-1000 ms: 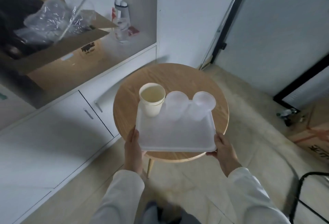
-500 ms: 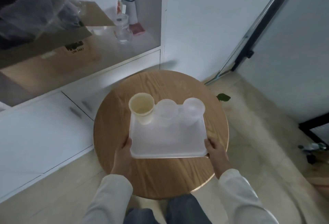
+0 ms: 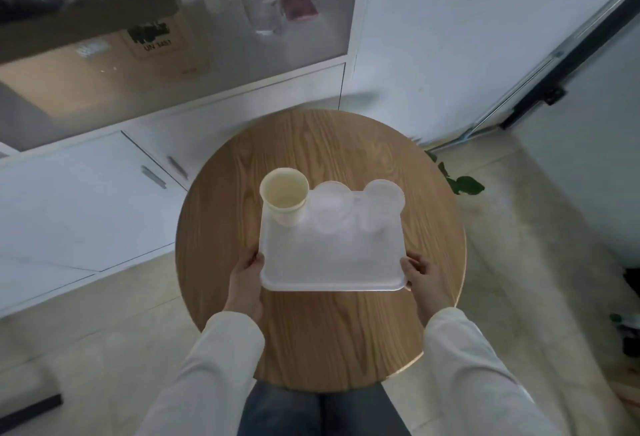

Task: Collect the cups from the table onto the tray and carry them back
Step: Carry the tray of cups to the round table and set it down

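Observation:
A white rectangular tray [image 3: 332, 262] is over the middle of the round wooden table [image 3: 311, 338]. Along its far edge stand a cream paper cup [image 3: 285, 198] at the left and two clear plastic cups, one in the middle [image 3: 329, 208] and one at the right [image 3: 379, 205]. My left hand [image 3: 244, 283] grips the tray's near left edge. My right hand [image 3: 427, 279] grips its near right corner. Whether the tray rests on the table or hovers just above it I cannot tell.
White cabinets [image 3: 69, 210] with drawer handles run along the left. Above them a shelf holds a cardboard box [image 3: 104, 47] and bottles [image 3: 266, 2]. A green leafy sprig [image 3: 460, 184] lies on the floor past the table's right rim. A dark door frame [image 3: 540, 89] is at the right.
I have stepped closer to the table, so the tray now sits over its middle instead of its near edge. Both hands keep the same hold on the tray.

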Demonstrator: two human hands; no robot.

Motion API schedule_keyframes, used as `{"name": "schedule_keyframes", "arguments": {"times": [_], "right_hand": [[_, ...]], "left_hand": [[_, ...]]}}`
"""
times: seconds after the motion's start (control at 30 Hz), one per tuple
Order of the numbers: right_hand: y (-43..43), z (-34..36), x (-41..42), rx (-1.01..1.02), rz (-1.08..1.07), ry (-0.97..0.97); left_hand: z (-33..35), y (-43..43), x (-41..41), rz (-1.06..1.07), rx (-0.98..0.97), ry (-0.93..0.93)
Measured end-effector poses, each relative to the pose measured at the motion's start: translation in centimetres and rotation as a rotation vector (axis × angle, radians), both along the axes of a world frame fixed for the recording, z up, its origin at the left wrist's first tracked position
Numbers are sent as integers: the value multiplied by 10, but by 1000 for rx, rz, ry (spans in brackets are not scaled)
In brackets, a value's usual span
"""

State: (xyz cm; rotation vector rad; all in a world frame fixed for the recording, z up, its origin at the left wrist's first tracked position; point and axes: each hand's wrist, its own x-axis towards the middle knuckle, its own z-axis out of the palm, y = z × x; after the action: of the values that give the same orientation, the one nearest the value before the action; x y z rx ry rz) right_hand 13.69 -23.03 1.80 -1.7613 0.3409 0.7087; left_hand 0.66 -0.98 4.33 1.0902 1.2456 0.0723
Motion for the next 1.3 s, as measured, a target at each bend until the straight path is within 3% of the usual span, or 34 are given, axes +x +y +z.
{"name": "schedule_keyframes", "arguments": {"times": [0.43,1.3], "right_hand": [[27,-30,29,-138,-14,38],[52,-25,55,-327,4,45]], "left_hand": [[-35,29,30,79,-43,91],[-60,35,50,99,192,245]]}}
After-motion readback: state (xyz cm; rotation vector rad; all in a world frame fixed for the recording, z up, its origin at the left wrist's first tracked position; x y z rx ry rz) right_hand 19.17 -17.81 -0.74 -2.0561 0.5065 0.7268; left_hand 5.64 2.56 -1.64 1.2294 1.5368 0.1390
